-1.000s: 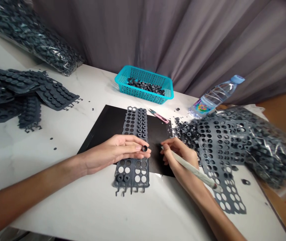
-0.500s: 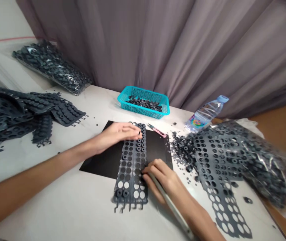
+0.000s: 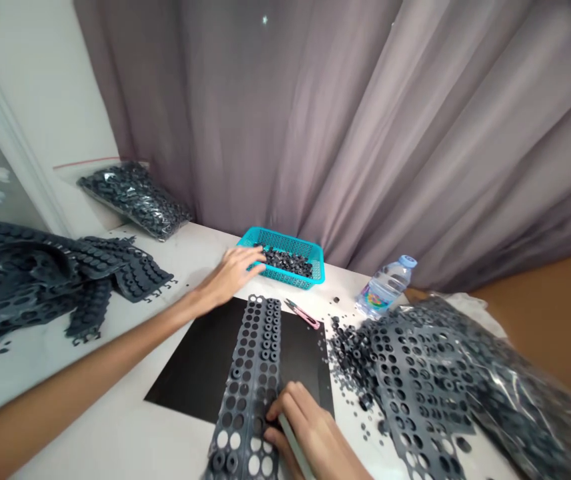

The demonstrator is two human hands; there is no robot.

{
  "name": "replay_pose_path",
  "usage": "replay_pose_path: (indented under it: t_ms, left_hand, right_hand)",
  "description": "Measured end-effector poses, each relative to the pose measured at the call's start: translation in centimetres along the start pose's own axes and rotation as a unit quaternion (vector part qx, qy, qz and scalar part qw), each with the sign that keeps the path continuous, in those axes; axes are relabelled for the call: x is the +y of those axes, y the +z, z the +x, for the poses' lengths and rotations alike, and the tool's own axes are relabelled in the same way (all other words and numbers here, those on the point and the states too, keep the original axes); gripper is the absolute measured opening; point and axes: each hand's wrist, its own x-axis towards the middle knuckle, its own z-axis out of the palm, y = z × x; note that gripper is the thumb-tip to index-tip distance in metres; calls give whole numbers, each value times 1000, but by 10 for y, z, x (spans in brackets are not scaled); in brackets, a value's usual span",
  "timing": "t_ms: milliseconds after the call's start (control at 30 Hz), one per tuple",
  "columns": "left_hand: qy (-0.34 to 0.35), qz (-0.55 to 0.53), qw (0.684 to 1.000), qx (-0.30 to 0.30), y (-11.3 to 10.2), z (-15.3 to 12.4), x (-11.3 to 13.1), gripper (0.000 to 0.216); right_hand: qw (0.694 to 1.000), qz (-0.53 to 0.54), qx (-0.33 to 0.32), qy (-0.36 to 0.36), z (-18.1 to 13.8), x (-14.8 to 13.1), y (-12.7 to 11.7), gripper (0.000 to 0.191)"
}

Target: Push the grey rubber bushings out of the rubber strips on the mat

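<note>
A dark grey rubber strip (image 3: 245,387) with rows of round holes lies lengthwise across a black mat (image 3: 190,373). Some of its holes hold ring-shaped rubber pieces, mostly in the upper right rows. My left hand (image 3: 233,270) is at the left rim of a turquoise basket (image 3: 285,277), its fingers spread and nothing seen in them. Inside the basket are small black rubber pieces (image 3: 290,262). My right hand (image 3: 305,427) rests at the strip's lower right edge, closed around a slim pale tool (image 3: 295,443), mostly hidden under the hand. Its fingertips touch the strip.
Pink-handled thread snips (image 3: 303,315) lie beyond the mat. A water bottle (image 3: 385,287) stands to the right, near loose black pieces (image 3: 353,350), another holed sheet (image 3: 410,387) and a clear bag (image 3: 515,393). Rubber sheets (image 3: 65,273) and a filled bag (image 3: 135,197) are on the left.
My left hand has moved from the top of the strip to the basket, and its fingers have spread. My right hand stays at the strip's right edge. The whole view has shifted upward.
</note>
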Motion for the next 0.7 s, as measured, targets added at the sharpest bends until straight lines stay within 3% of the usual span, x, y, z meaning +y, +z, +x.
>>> replay_pose_path:
  t_ms: [100, 167, 233, 367, 700]
  left_hand:
    - [18, -4, 997, -77, 15, -60, 23, 33]
    - [36, 5, 987, -159, 23, -91, 36, 44]
    - [52, 24, 978, -199, 28, -110, 42, 53]
    - [62, 52, 976, -200, 32, -118, 43, 58]
    - [125, 111, 962, -217, 24, -126, 67, 48]
  right_hand:
    - [999, -28, 14, -5, 0, 1, 9, 9]
    - [1000, -29, 12, -2, 1, -7, 1, 12]
    - [999, -4, -31, 22, 5, -19, -15, 8]
    - [994, 49, -85, 52, 11, -32, -40, 8]
    - [985, 72, -156, 24, 8, -41, -53, 14]
